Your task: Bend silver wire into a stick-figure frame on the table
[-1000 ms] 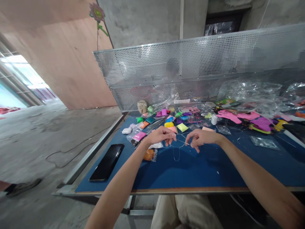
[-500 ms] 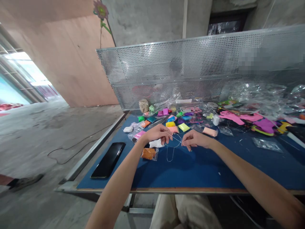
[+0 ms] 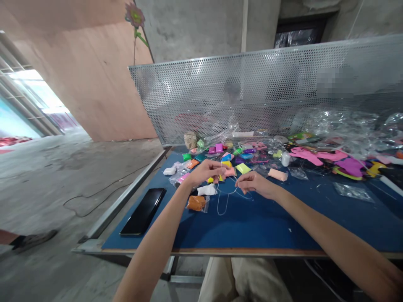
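Both my hands hover over a blue table top [image 3: 252, 226] and pinch a thin bent wire [image 3: 224, 200] between them. My left hand [image 3: 206, 171] grips the wire's left upper end with closed fingers. My right hand [image 3: 253, 183] pinches the other end, fingers curled. A loop of the wire hangs down toward the table. Several small packets of coloured clay [image 3: 242, 167] lie just behind my hands.
A black phone [image 3: 143, 211] lies at the left near the table edge. An orange clay packet [image 3: 195, 203] and a white piece [image 3: 207, 190] sit under my left wrist. Pink and purple foam shapes [image 3: 317, 156] and clear wrappers crowd the right back. A perforated metal screen [image 3: 267, 84] stands behind.
Both hands have drifted left and closer together while holding the wire, and the left hand has lifted a little. The wire loop now hangs lower between them.
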Available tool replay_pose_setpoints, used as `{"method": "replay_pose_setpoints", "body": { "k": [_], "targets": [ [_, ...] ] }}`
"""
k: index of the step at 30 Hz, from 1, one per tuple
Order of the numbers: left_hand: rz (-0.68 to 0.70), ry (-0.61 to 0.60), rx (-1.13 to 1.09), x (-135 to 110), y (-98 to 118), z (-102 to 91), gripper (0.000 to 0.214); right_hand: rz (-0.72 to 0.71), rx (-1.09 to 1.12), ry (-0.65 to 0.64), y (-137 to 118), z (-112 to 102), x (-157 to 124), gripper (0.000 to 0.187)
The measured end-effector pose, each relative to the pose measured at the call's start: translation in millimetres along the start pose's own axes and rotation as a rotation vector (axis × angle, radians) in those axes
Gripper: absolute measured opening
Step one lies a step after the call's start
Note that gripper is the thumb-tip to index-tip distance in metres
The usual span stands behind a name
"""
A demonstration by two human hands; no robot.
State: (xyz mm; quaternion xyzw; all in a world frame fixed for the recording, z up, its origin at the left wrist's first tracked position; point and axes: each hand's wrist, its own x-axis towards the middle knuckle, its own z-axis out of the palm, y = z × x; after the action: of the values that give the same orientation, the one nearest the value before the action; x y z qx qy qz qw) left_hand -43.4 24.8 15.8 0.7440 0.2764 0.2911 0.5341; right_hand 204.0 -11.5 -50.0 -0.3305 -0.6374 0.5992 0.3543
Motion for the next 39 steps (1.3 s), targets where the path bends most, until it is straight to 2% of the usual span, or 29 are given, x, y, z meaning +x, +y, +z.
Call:
{"method": "replay_pose_setpoints", "body": {
  "k": [3, 5, 7, 8, 10, 12, 15, 18, 22, 28, 35, 39],
  "targets": [
    [0.022, 0.242, -0.342, 7.3, -3.9, -9.7, 0.056, -0.093, 0.104, 0.161, 0.2, -2.4, 3.2, 0.024],
    [0.072, 0.472, -0.52, 12.4, -8.4, -17.3, 0.066, -0.166, 0.217, 0.284, -0.2, -6.0, 5.6, 0.022],
    [0.104, 0.635, -0.56, 15.7, -14.0, -21.7, 0.068, -0.233, 0.35, 0.412, -0.4, -10.4, 7.7, 0.022],
    [0.116, 0.651, -0.525, 16.5, -16.9, -21.6, 0.069, -0.256, 0.408, 0.462, -0.4, -12.4, 8.5, 0.023],
    [0.163, 0.578, -0.373, 16.7, -22.1, -15.4, 0.075, -0.28, 0.486, 0.532, -0.1, -15.6, 9.6, 0.024],
    [0.252, 0.484, -0.172, 16.1, -26.1, -1.1, 0.08, -0.295, 0.527, 0.585, 0.4, -16.5, 10.4, 0.024],
    [0.225, 0.333, 0.016, 17.0, -30.6, 29.9, 0.064, -0.341, 0.571, 0.676, 0.9, -12.8, 11.9, 0.024],
    [0.151, 0.264, 0.096, 20.9, -34.5, 60.7, 0.049, -0.399, 0.586, 0.732, 0.2, -4.9, 13.6, 0.022],
    [0.144, 0.207, 0.027, 25.6, -38.5, 84.0, 0.043, -0.4, 0.534, 0.678, -1.2, 5.3, 13.8, 0.014],
    [0.094, 0.26, -0.09, 25.5, -39.2, 81.1, 0.04, -0.449, 0.451, 0.645, -0.1, 13.0, 13.9, 0.012],
    [0.186, 0.423, -0.178, 26.2, -34.3, 76.5, 0.036, -0.453, 0.116, 0.647, 4.8, 17.4, 14.2, 0.014],
    [0.198, 0.387, -0.259, 24.7, -31.0, 76.5, 0.033, -0.462, 0.15, 0.556, 6.2, 17.6, 12.7, 0.014]
  ]
}}
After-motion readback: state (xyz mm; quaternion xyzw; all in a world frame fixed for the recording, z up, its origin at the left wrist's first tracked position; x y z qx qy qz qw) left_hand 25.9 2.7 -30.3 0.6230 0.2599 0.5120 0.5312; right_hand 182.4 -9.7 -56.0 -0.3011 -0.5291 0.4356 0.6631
